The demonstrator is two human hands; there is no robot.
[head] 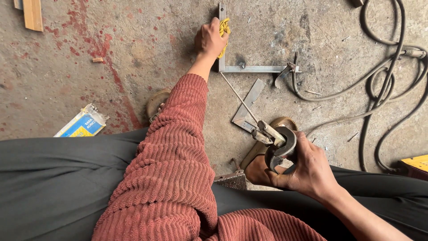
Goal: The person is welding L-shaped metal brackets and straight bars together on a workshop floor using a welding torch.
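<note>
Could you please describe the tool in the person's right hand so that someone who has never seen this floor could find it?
Start from the grey concrete floor, then find the L-shaped metal frame that the left hand presses down with a yellow cloth. Nearer the person, the right hand grips an electrode holder. Unlike the loose black cables nearby, it clamps a thin straight rod pointing at the frame.

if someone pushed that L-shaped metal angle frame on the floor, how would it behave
The metal angle frame looks like rigid steel, so it would probably slide flat, scraping the rough concrete floor, not bend or roll. The left hand pressing a yellow cloth on it likely keeps it from shifting.
</note>
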